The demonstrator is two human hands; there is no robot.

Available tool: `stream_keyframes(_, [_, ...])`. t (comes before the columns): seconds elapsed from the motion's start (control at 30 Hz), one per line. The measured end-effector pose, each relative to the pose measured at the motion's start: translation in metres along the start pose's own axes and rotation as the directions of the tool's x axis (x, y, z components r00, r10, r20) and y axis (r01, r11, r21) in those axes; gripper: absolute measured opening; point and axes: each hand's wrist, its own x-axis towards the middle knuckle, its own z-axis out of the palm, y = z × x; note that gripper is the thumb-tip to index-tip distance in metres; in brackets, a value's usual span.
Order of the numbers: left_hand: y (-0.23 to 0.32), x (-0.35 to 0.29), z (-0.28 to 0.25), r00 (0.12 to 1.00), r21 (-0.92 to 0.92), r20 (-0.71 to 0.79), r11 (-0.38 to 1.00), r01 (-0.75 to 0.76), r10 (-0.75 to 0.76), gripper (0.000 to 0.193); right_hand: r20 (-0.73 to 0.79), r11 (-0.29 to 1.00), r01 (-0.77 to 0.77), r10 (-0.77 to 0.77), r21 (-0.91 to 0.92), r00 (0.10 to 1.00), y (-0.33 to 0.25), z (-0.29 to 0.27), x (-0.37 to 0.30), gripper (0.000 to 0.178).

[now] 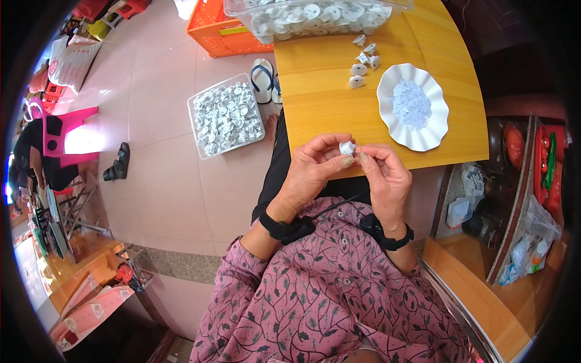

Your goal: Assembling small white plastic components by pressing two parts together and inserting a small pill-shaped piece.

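Observation:
Between the thumb and fingertips of my left hand (311, 172) is a small white plastic part (346, 147) with a round end. My right hand (385, 175) is closed in a pinch right beside that part. Whatever its fingertips hold is too small to make out. Both hands are over the near edge of the yellow wooden table (327, 109). Beyond my right hand lies a white scalloped plate (439, 124) with a heap of small pale bluish flakes (411, 104). Several similar white parts (358, 70) lie loose to the left of the plate.
A clear bin (315, 35) of white parts sits at the table's far edge, beside an orange crate (212, 33). Another clear tub (227, 120) of white parts is on the tiled floor at left, near flip-flops (262, 81). Shelves with bags (469, 209) stand at right.

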Motion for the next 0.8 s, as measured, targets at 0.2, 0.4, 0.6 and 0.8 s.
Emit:
stream_keyframes(0.2, [0.005,-0.001,0.004,0.999,-0.199,0.033,0.98,0.0,0.007,0.039,0.014,0.997,0.069,-0.07,0.02,0.997,-0.005,-0.004,0.0,0.008])
stream_keyframes(0.4, [-0.002,0.001,-0.004,1.0,-0.142,0.01,0.99,-0.009,0.011,0.037,0.005,1.0,-0.002,0.002,0.017,1.0,-0.002,0.0,-0.002,0.01])
stream_keyframes(0.6, [-0.002,0.0,0.0,0.998,-0.008,-0.043,0.999,-0.038,0.037,0.036,-0.007,0.999,-0.011,0.012,0.033,1.0,-0.004,0.0,-0.001,0.009])
stream_keyframes(0.8, [0.0,0.001,-0.005,0.999,0.116,-0.013,0.993,-0.029,0.031,0.031,-0.005,0.997,-0.064,0.064,0.031,0.998,-0.008,-0.001,0.001,0.011])
